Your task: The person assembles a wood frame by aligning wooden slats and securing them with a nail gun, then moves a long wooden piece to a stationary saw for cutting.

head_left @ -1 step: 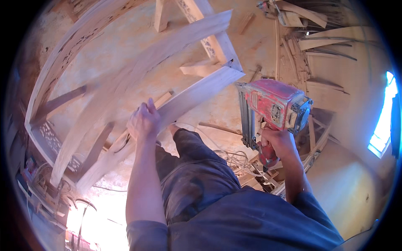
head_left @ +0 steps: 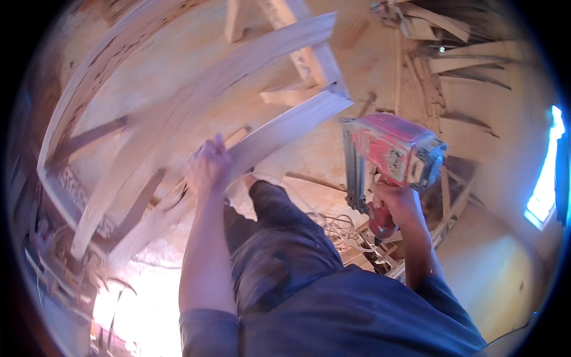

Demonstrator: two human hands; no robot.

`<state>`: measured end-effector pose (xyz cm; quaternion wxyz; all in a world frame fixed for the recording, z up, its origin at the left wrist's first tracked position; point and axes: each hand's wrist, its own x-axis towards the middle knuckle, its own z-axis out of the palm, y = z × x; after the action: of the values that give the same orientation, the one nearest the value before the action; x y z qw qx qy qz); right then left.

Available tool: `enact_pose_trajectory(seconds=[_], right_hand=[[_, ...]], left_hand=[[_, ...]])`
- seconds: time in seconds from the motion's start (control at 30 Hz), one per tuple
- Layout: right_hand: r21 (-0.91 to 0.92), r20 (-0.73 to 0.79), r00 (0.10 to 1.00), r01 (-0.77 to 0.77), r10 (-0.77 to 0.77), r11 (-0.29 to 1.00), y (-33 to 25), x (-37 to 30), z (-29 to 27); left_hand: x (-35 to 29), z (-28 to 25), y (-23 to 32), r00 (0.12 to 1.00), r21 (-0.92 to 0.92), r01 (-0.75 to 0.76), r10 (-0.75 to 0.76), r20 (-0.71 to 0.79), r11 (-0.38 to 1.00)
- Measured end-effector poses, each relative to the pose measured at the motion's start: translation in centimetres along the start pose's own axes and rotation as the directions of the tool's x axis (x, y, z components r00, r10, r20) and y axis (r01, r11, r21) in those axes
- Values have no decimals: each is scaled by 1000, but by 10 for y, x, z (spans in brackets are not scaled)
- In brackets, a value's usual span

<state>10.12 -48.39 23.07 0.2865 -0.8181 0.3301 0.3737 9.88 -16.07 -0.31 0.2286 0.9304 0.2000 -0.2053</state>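
My left hand (head_left: 208,166) is closed around the near rail (head_left: 291,128) of a pale wooden frame, its thumb up along the top. A long curved wooden board (head_left: 202,98) runs across the frame beyond that hand. To the right, my right hand (head_left: 397,201) grips the handle of a worn red nail gun (head_left: 386,143). The gun's dark magazine (head_left: 355,172) hangs on its left side. Its nose is just right of the rail's far end and looks apart from the wood.
Another curved frame member (head_left: 77,101) rises at the far left. Coiled pale hose (head_left: 339,229) lies on the floor by my legs, among wood offcuts. Curved wood pieces (head_left: 470,62) are piled at the far right. Bright light washes out the lower left floor.
The whole view has shifted slightly, so the frame sits a little further right and lower. Both hands keep their grips.
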Motion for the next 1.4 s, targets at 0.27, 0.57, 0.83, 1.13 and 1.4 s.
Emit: enact_pose_trajectory(seconds=[0.27, 0.57, 0.83, 1.13, 1.4], right_hand=[[137, -44, 998, 54, -49, 989, 42, -61, 100], [41, 139, 990, -44, 37, 998, 42, -110, 193], [36, 215, 958, 185, -188, 982, -49, -169, 337], [47, 275, 940, 197, -202, 979, -101, -174, 403], [-133, 287, 954, 129, -86, 983, -124, -178, 406]], left_hand=[[-5, -30, -53, 976, -267, -63, 116, 187, 962], [-52, -97, -301, 999, -148, -16, 22, 42, 989], [-70, -136, -350, 987, -289, -4, 50, 151, 957], [-81, -137, -419, 993, -257, -115, 103, -59, 959], [-78, -121, -432, 961, -159, -164, 121, -249, 974]])
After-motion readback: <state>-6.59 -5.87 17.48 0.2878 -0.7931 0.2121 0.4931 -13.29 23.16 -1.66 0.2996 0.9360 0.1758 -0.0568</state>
